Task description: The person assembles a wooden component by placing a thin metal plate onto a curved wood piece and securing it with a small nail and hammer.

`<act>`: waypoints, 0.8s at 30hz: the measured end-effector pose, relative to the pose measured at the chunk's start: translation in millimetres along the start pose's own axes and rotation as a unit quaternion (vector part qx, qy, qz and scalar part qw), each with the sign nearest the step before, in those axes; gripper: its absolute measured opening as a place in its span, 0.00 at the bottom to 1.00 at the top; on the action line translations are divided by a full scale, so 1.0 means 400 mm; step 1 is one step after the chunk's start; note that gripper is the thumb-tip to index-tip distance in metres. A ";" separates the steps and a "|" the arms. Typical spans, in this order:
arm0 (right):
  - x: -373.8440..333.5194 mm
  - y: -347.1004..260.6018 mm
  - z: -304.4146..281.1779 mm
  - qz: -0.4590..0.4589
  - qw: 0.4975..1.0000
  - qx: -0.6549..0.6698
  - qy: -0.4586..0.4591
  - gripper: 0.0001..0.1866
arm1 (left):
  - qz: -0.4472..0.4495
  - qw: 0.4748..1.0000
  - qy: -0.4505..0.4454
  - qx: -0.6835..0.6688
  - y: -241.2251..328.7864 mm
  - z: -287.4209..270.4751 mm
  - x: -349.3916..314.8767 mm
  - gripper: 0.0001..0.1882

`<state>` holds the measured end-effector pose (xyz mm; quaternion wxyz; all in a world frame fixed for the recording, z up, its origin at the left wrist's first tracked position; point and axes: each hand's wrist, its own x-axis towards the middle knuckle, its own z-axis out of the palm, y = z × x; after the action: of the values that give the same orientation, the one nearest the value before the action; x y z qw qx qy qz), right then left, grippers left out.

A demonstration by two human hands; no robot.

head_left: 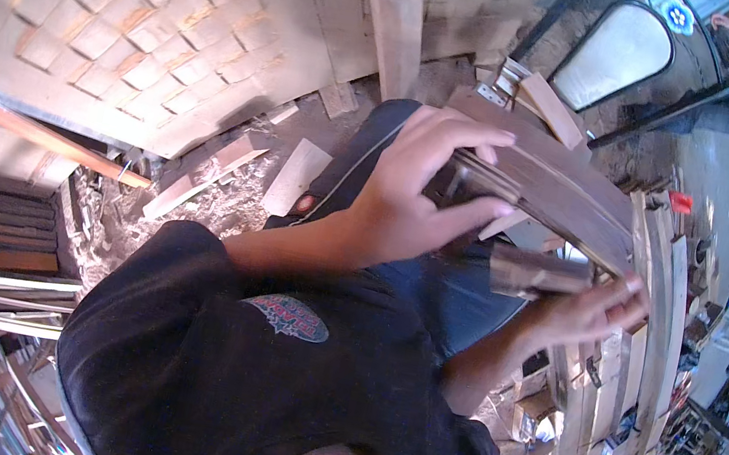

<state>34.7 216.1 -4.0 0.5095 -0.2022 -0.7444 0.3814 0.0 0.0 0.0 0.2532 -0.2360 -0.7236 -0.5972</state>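
Observation:
My left hand [407, 181] is closed round the near-left end of a narrow dark wooden strip [560, 225], thumb below and fingers above. The strip slopes down to the right. At its other end, the fingertips of my right hand [591, 314] are bent against it, smeared by motion. Beneath the strip, beside my right hand, is a blurred brown block [537, 274]; I cannot tell whether it is joined to the strip. A wide dark brown board [577, 182] lies just beyond the strip.
Pale slats [658, 279] lie side by side on the right. A white-backed metal chair [614, 57] stands at the far right. Wood offcuts [297, 179] lie among shavings on the floor. A large panel with a woven-block pattern [150, 5] leans at the far left.

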 end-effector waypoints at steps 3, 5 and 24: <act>-0.029 0.115 0.102 0.100 0.992 0.031 -0.069 0.14 | -0.098 0.992 -0.056 0.061 -0.100 0.056 -0.003 0.23; -0.042 0.217 0.149 0.105 0.987 -0.067 -0.106 0.14 | -0.123 0.989 -0.062 0.045 -0.195 0.115 -0.022 0.20; -0.116 0.603 0.260 0.202 0.903 -0.294 -0.239 0.17 | -0.331 0.912 -0.195 0.142 -0.598 0.257 -0.128 0.18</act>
<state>-62.8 297.8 -238.5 0.1456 -0.3918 -0.8651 0.2773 -123.8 57.1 -227.5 -0.0741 -0.0559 -0.8726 -0.4796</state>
